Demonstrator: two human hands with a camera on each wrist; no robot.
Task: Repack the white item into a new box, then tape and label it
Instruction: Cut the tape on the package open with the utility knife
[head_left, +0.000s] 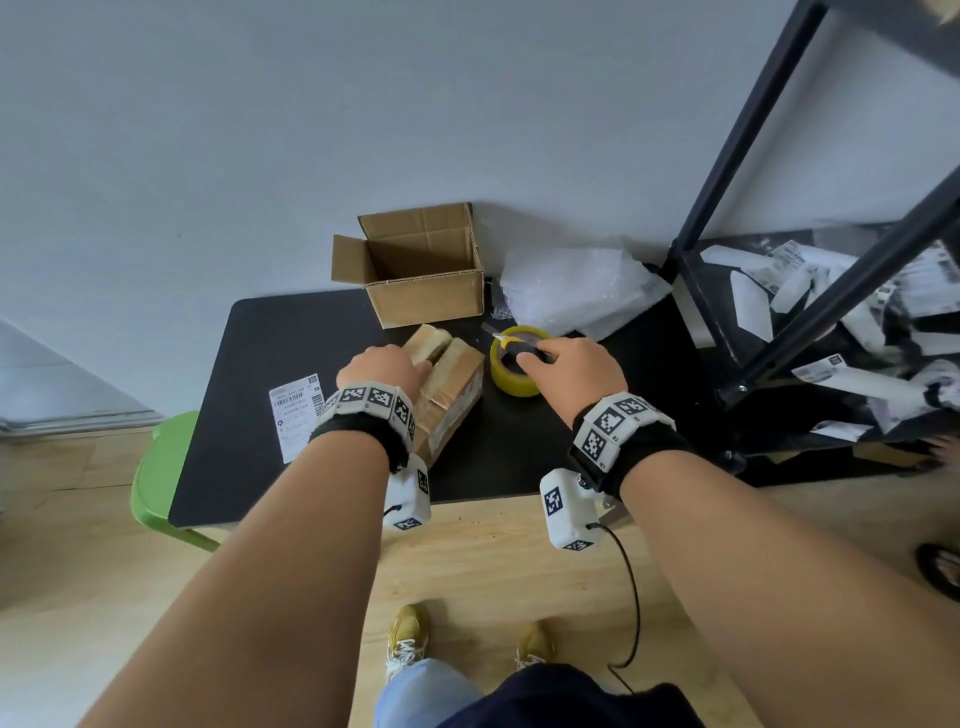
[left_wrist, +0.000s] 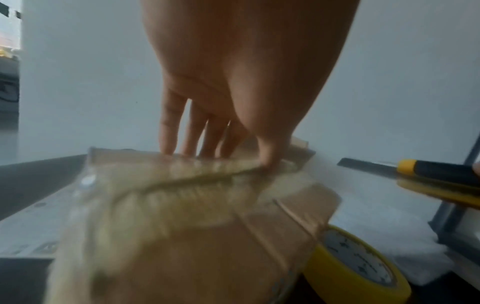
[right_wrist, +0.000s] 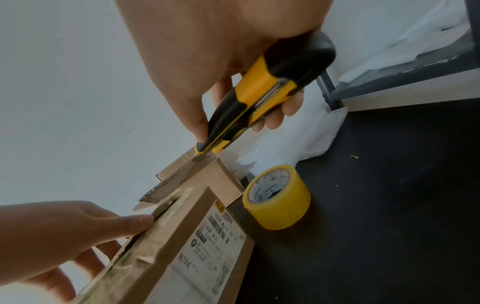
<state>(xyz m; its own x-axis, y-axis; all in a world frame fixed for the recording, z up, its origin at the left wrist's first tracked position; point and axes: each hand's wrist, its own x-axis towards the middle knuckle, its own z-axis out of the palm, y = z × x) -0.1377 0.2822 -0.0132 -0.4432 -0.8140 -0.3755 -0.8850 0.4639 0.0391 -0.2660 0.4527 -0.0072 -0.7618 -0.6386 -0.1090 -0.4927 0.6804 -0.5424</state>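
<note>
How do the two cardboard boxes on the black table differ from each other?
The far box stands with its flaps open and its walls are plain cardboard; the near box is covered with shiny tape, slit along the top seam, and carries a printed label on its side. Nothing touches the far box, while the left hand presses on the near box and the right hand holds a knife beside it. Both are brown corrugated cardboard on the same table.
</note>
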